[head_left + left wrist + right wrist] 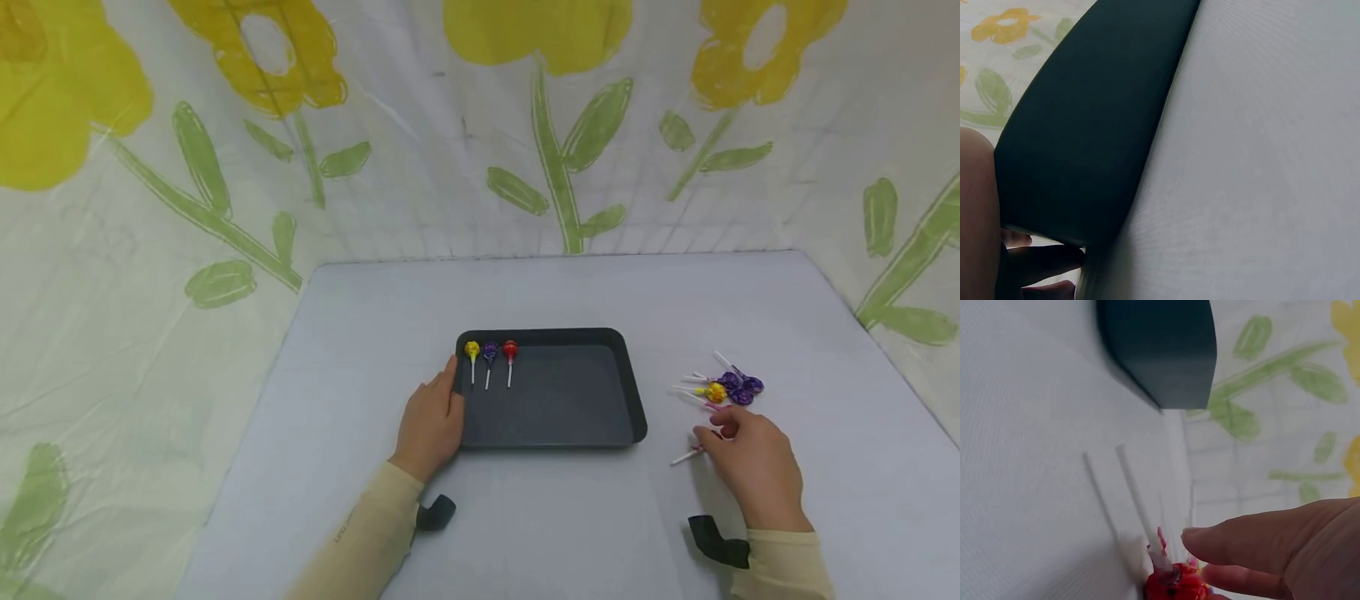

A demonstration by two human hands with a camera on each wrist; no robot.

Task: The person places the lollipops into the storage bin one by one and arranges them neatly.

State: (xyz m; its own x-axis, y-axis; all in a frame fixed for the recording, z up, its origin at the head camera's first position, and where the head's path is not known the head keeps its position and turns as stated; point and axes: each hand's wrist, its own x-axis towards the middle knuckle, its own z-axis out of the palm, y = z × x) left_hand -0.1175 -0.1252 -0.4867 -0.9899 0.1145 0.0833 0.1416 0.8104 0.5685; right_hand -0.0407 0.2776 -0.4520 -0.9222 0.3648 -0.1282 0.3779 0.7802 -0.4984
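Observation:
My left hand (431, 425) holds the left rim of a dark grey tray (555, 437); its fingers lie along the outside of the wall. Three wrapped lollipops lie in a row at the tray's top left: a yellow lollipop (472, 349), a purple lollipop (491, 351) and a red lollipop (511, 348). On the right, my right hand (761, 467) hovers low over another red lollipop (1172, 587), thumb and fingers spread beside its head. Its white stick (686, 457) points left; in the head view the fingers mostly hide its head.
Just beyond my right hand is a loose cluster of wrapped lollipops, with several purple lollipops (742, 396) and a yellow lollipop (716, 392). A white cloth covers the table (570, 517). Behind it hangs a flower-patterned curtain (420, 183).

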